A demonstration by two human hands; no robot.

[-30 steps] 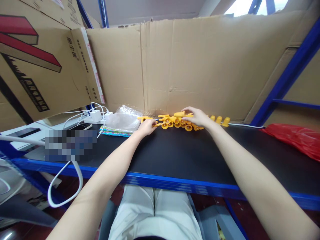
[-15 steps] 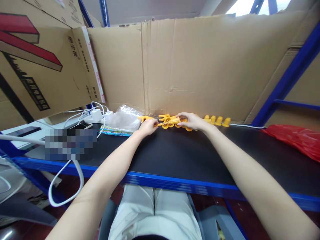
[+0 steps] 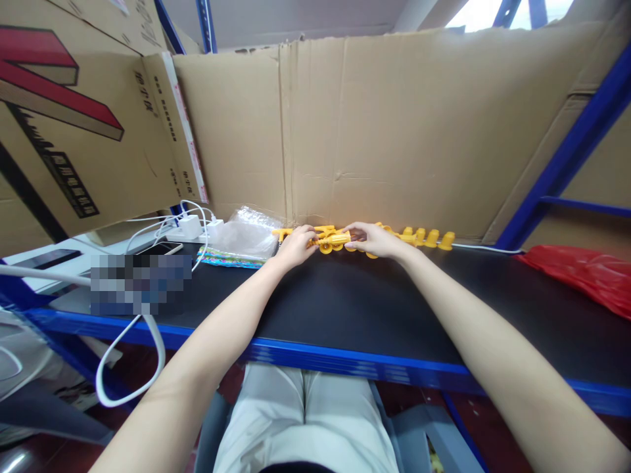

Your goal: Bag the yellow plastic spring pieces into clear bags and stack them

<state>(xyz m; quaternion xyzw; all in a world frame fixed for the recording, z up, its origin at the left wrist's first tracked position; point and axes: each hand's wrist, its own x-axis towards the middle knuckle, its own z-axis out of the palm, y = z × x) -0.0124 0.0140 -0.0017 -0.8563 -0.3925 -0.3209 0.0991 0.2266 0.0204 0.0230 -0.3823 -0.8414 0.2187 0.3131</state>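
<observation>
Far to the left of the yellow cylinder (image 3: 339, 239), a printed cardboard box (image 3: 125, 164) rises, its visible face bearing a red block shape. Less far to the cylinder's left are a white charger (image 3: 188, 226) with white cables, then a clear plastic bag (image 3: 246, 236) above a brightly patterned packet (image 3: 231, 258). A yellow forked piece (image 3: 282, 232) follows, also left of the cylinder and partly hidden by the left hand (image 3: 296, 246). That hand lies just left of the cylinder; its fingers are drawn narrow, pinching a yellow twisted rod (image 3: 313, 243) that points toward the cylinder's left end — whether rod and cylinder touch cannot be told.

The yellow cylinder itself lies roughly level between the two hands, near the back of the black tabletop (image 3: 345, 302), with a cardboard panel (image 3: 419, 131) standing behind it. Its right end sits within the fingers of the right hand (image 3: 377, 240), which are bent around it and hold it; its ribbed left part projects clear of them. Yellow round-mouthed pieces (image 3: 326, 249) crowd close below the cylinder, some hidden by the right hand.

To the cylinder's right runs a row of yellow cups (image 3: 432, 238), mouths down. Well apart on that side — farthest right of the cylinder — are a blue post (image 3: 566, 151) and a red plastic bag (image 3: 582, 276).
</observation>
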